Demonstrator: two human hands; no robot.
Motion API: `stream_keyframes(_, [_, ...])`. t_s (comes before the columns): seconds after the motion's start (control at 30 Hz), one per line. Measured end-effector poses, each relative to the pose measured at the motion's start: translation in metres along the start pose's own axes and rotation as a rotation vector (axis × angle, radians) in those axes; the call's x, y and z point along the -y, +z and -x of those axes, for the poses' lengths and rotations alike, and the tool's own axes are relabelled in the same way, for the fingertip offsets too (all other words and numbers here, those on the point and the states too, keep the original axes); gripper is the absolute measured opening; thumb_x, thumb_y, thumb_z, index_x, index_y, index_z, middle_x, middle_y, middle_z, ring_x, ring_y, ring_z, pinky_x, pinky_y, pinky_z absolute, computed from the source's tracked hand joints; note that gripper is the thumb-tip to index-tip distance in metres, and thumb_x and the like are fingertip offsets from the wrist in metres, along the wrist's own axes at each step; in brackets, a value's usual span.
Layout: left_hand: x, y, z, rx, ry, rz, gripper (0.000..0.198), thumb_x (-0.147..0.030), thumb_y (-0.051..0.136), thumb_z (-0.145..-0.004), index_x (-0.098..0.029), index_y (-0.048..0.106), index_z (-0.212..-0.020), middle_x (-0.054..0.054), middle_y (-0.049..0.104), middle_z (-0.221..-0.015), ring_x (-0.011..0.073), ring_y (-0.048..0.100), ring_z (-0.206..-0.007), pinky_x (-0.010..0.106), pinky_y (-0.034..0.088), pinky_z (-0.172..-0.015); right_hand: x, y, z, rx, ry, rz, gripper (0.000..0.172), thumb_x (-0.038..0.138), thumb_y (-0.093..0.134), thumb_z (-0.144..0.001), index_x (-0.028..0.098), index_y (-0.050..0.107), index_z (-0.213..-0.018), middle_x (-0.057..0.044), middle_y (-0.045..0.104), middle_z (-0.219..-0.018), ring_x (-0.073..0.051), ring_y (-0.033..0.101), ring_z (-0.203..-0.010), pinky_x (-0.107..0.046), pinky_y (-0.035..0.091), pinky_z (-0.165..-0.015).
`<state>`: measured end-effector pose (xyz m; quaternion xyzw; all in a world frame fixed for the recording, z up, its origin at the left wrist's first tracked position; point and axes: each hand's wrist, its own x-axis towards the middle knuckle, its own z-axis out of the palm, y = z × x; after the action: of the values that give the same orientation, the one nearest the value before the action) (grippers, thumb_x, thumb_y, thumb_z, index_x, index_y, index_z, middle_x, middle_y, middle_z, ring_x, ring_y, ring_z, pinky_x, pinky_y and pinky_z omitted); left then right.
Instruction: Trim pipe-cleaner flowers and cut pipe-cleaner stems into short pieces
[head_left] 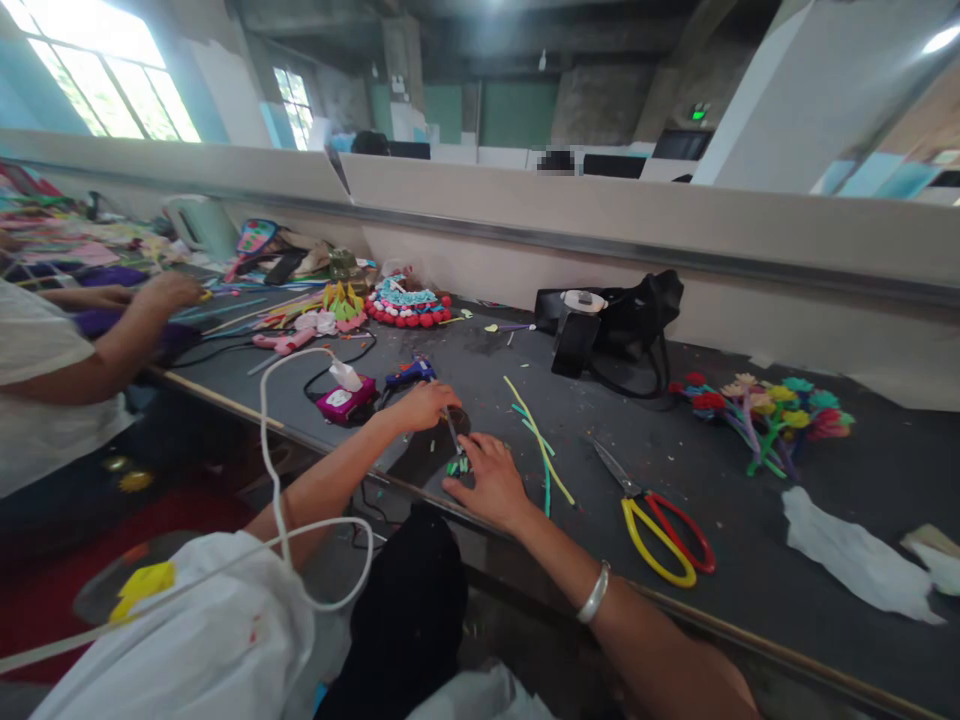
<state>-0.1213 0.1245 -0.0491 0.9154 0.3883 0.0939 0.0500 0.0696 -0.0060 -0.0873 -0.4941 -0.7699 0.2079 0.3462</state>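
My left hand (424, 405) is closed around a thin dark tool whose tip points down at a small green piece (456, 466) on the dark table (675, 460). My right hand (489, 480) rests on the table edge, fingers curled and pinching that green piece. A silver bracelet (594, 594) circles my right wrist. Green and yellow pipe cleaners (541, 447) lie just right of my right hand. A blue glue gun (409, 374) lies behind my left hand.
Scissors with yellow and red handles (660, 530) lie to the right. A bunch of pipe-cleaner flowers (765, 412), a black bag (626, 325), white paper (851, 555), a pink device (345, 402) with a white cable and a red-and-blue craft piece (407, 302) share the table. Another person's arm (112, 340) works at left.
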Motion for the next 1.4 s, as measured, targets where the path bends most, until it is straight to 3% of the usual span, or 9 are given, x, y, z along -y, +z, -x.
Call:
stream_keyframes(0.17, [0.004, -0.008, -0.002, 0.116, 0.133, -0.057, 0.040, -0.007, 0.052, -0.072, -0.025, 0.070, -0.102, 0.007, 0.068, -0.101, 0.0239, 0.057, -0.103, 0.035, 0.040, -0.089, 0.001, 0.003, 0.003, 0.028, -0.028, 0.154, 0.047, 0.038, 0.067, -0.084, 0.019, 0.061, -0.126, -0.014, 0.056, -0.132, -0.029, 0.045, -0.124, -0.045, 0.033, -0.106])
stream_keyframes(0.37, [0.008, -0.010, -0.012, 0.156, 0.212, -0.047, 0.037, -0.008, 0.052, -0.072, -0.021, 0.068, -0.102, 0.008, 0.066, -0.097, 0.0218, 0.059, -0.096, 0.033, 0.041, -0.085, -0.001, 0.005, 0.000, 0.023, -0.029, 0.245, 0.047, 0.040, 0.064, -0.086, 0.016, 0.060, -0.126, -0.013, 0.056, -0.132, -0.027, 0.045, -0.123, -0.042, 0.035, -0.105])
stream_keyframes(0.5, [0.018, -0.015, -0.016, 0.123, 0.200, -0.011, 0.037, -0.005, 0.044, -0.077, -0.019, 0.067, -0.102, 0.008, 0.063, -0.099, 0.0175, 0.060, -0.092, 0.029, 0.041, -0.083, 0.002, 0.003, 0.000, 0.027, -0.029, 0.275, 0.046, 0.040, 0.063, -0.087, 0.015, 0.060, -0.126, -0.013, 0.057, -0.131, -0.027, 0.046, -0.123, -0.041, 0.036, -0.104])
stream_keyframes(0.63, [0.020, -0.013, -0.018, 0.102, 0.155, 0.001, 0.033, -0.012, 0.053, -0.076, -0.018, 0.067, -0.104, 0.008, 0.061, -0.100, 0.0191, 0.059, -0.093, 0.031, 0.038, -0.086, 0.005, 0.001, 0.000, 0.040, -0.038, 0.296, 0.045, 0.039, 0.060, -0.089, 0.016, 0.059, -0.128, -0.012, 0.056, -0.132, -0.027, 0.046, -0.123, -0.042, 0.036, -0.104])
stream_keyframes(0.77, [0.016, -0.008, -0.024, 0.147, 0.120, 0.021, 0.020, -0.022, 0.063, -0.073, -0.019, 0.069, -0.091, 0.005, 0.063, -0.095, 0.0190, 0.059, -0.087, 0.030, 0.037, -0.082, 0.008, 0.001, 0.001, 0.057, -0.040, 0.314, 0.045, 0.037, 0.057, -0.091, 0.015, 0.058, -0.130, -0.013, 0.055, -0.133, -0.028, 0.045, -0.125, -0.042, 0.035, -0.106])
stream_keyframes(0.93, [0.013, -0.009, -0.033, 0.211, 0.109, 0.072, 0.005, -0.016, 0.065, -0.064, -0.019, 0.067, -0.067, 0.000, 0.065, -0.076, 0.0167, 0.059, -0.079, 0.026, 0.036, -0.074, 0.009, 0.000, 0.002, 0.069, -0.036, 0.323, 0.043, 0.038, 0.056, -0.091, 0.017, 0.059, -0.129, -0.013, 0.055, -0.134, -0.028, 0.045, -0.126, -0.043, 0.034, -0.107])
stream_keyframes(1.07, [0.015, -0.012, -0.032, 0.203, 0.103, 0.137, 0.005, -0.014, 0.065, -0.061, -0.018, 0.066, -0.065, -0.001, 0.063, -0.071, 0.0142, 0.057, -0.072, 0.023, 0.038, -0.068, 0.008, -0.002, 0.001, 0.072, -0.028, 0.321, 0.043, 0.038, 0.055, -0.092, 0.016, 0.058, -0.129, -0.012, 0.056, -0.134, -0.027, 0.046, -0.125, -0.041, 0.036, -0.106])
stream_keyframes(1.23, [0.025, -0.021, -0.024, 0.142, 0.096, 0.232, 0.008, -0.016, 0.064, -0.065, -0.015, 0.067, -0.072, 0.000, 0.062, -0.077, 0.0125, 0.058, -0.072, 0.020, 0.042, -0.067, 0.004, -0.002, -0.008, 0.088, -0.029, 0.321, 0.057, 0.045, 0.050, -0.094, 0.010, 0.048, -0.138, -0.016, 0.050, -0.140, -0.027, 0.045, -0.128, -0.041, 0.035, -0.106])
stream_keyframes(1.4, [0.035, -0.027, -0.023, 0.063, 0.082, 0.256, 0.008, -0.019, 0.060, -0.071, -0.015, 0.066, -0.076, 0.002, 0.062, -0.081, 0.0131, 0.059, -0.076, 0.021, 0.043, -0.071, 0.011, 0.012, -0.034, 0.129, -0.089, 0.322, 0.071, 0.060, 0.053, -0.088, 0.016, 0.043, -0.143, -0.016, 0.040, -0.149, -0.030, 0.035, -0.136, -0.043, 0.028, -0.110])
